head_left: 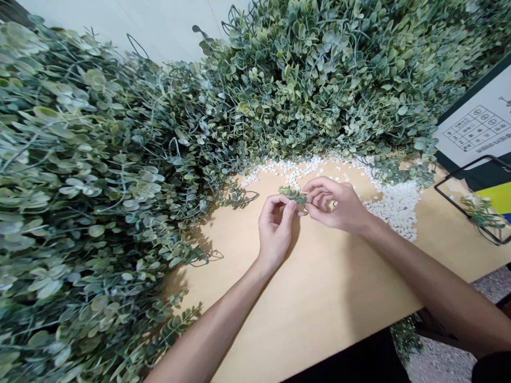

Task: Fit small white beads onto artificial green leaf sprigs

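Note:
Over the middle of the table, my left hand (275, 229) pinches a small sprig of artificial green leaves (293, 194) between thumb and fingers. My right hand (334, 205) is closed, its fingers curled and their tips at the sprig's right end. Whether a small piece also sits inside those right fingers is hidden. Behind and to the right of my hands lie many small white pieces (399, 205), loose on the wooden table (303, 298). A loose leafy sprig (236, 197) rests left of my left hand.
Large heaps of artificial foliage (99, 186) line the left side and back (319, 80) of the table. At the right stand a black wire frame (451, 199), a printed sheet (475, 127) and another sprig (481, 210). The table's front edge runs below my right forearm.

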A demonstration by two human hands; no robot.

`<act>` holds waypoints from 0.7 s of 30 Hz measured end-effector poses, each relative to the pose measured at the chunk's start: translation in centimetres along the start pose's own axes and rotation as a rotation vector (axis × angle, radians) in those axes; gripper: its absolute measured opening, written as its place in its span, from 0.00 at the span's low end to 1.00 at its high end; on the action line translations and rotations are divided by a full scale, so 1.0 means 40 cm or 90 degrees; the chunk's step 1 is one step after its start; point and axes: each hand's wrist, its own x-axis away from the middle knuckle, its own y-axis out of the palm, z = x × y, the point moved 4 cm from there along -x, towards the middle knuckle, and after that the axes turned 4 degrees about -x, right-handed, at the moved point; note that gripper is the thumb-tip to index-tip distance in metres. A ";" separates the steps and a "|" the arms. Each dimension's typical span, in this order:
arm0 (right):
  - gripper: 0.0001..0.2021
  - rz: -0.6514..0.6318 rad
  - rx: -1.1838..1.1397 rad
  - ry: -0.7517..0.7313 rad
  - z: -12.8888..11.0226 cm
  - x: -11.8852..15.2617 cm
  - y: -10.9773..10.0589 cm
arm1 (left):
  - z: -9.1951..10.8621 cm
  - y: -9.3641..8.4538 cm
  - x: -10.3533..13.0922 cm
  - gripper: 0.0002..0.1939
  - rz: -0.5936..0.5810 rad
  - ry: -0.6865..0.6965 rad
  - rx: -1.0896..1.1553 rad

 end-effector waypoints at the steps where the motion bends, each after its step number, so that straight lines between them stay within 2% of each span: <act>1: 0.15 0.013 -0.017 0.006 -0.001 0.000 0.001 | -0.001 -0.001 0.000 0.12 0.004 -0.003 0.003; 7: 0.15 0.072 -0.042 0.002 -0.009 0.002 0.008 | -0.008 -0.004 0.000 0.14 0.019 -0.011 0.022; 12: 0.14 0.069 -0.049 0.007 -0.005 0.002 0.008 | -0.008 0.003 0.002 0.14 0.009 -0.017 0.089; 17: 0.15 0.052 -0.051 0.013 0.002 0.000 0.002 | 0.002 0.006 0.001 0.22 -0.001 0.028 0.068; 21: 0.16 0.026 -0.056 0.005 -0.002 0.002 0.003 | 0.000 0.006 0.001 0.25 -0.001 0.026 0.071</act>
